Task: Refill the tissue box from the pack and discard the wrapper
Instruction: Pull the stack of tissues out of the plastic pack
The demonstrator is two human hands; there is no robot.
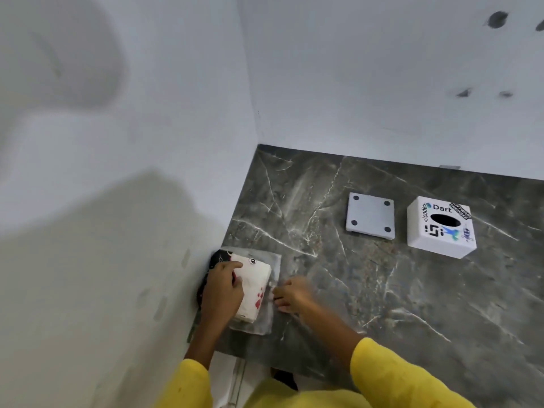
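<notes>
Head view: tissue pack [253,285] lies at 8 o'clock on the counter [382,290], against the wall. Left hand [221,290] presses flat on it, fingers spread, gripping nothing. Right hand [293,295] pinches the clear wrapper [272,260] edge; blurred. Tissue box [440,231] and its base plate [370,215] stand at 2 o'clock. Judged light, soft, slippery film; take hold at the ends.

Soft, even light fills the scene with no hard glare. The white wall [117,142] on the left carries broad, blurred grey shadows, one near its top corner and a larger one lower down. The marble counter [382,290] shows a faint sheen along its pale veins. The right hand [294,295] is smeared by motion blur; the left hand [222,290] is sharper. Straight lines bow toward the frame edges from wide-angle distortion, and fine detail looks soft and compressed.
</notes>
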